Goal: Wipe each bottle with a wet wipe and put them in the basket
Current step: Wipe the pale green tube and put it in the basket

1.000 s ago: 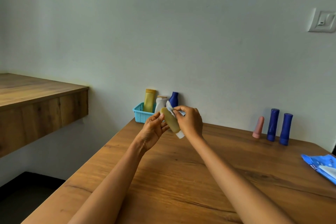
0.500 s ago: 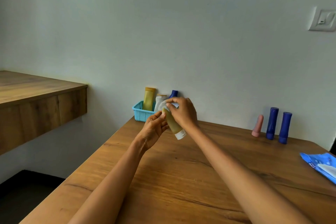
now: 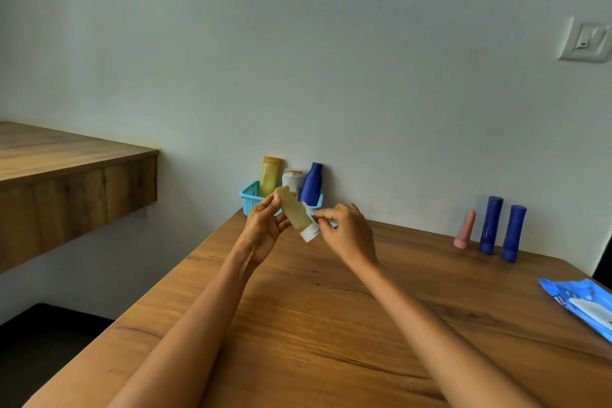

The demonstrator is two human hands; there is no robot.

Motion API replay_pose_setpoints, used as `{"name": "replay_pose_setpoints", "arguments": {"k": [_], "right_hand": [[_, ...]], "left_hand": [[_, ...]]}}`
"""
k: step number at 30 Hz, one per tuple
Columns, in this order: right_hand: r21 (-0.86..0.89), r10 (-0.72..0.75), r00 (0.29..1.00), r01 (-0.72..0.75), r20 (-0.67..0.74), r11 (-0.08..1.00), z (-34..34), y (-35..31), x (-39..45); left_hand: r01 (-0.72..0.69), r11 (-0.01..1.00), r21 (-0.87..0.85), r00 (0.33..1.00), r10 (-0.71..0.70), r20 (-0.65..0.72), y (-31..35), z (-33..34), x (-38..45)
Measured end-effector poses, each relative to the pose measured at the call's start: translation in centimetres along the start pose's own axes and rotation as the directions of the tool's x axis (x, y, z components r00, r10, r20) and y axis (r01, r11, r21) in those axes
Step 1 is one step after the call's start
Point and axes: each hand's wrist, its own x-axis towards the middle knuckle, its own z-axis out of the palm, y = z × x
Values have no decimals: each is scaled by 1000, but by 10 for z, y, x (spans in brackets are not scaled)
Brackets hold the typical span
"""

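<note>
My left hand [image 3: 265, 230] holds a small olive-yellow bottle [image 3: 293, 213] with a white cap, tilted with the cap down to the right, above the table. My right hand [image 3: 347, 232] pinches a white wet wipe [image 3: 313, 217] against the bottle near its cap. Behind them a light blue basket [image 3: 250, 199] stands at the table's far left corner against the wall, holding a yellow bottle [image 3: 270, 175], a white bottle [image 3: 292, 178] and a dark blue bottle [image 3: 311, 184].
A pink bottle [image 3: 465, 229] and two dark blue bottles [image 3: 490, 225] [image 3: 512, 233] stand at the back right of the wooden table [image 3: 331, 325]. A blue wet-wipe pack [image 3: 583, 306] lies at the right edge. A wooden shelf [image 3: 66, 175] juts out on the left.
My right hand has slid with the wipe from the top of the bottle down to its cap end. The left hand keeps its hold on the bottle.
</note>
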Motion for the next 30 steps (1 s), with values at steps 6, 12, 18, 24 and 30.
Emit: {"name": "replay_pose_setpoints", "arguments": {"k": [6, 12, 18, 24, 30], "right_hand": [[305, 296, 955, -276, -20, 911, -4, -5, 20], [248, 142, 988, -151, 52, 957, 8, -32, 14], [164, -26, 999, 29, -25, 986, 11, -34, -4], [115, 73, 995, -64, -70, 991, 12, -36, 18], [180, 8, 991, 16, -131, 984, 16, -58, 38]], "left_hand": [[39, 997, 67, 999, -40, 20, -7, 3, 1], [-38, 992, 122, 999, 40, -13, -3, -1, 2], [-39, 993, 110, 997, 45, -58, -5, -1, 4], [-21, 998, 53, 999, 22, -24, -6, 7, 1], [23, 997, 68, 998, -26, 51, -7, 13, -1]]}}
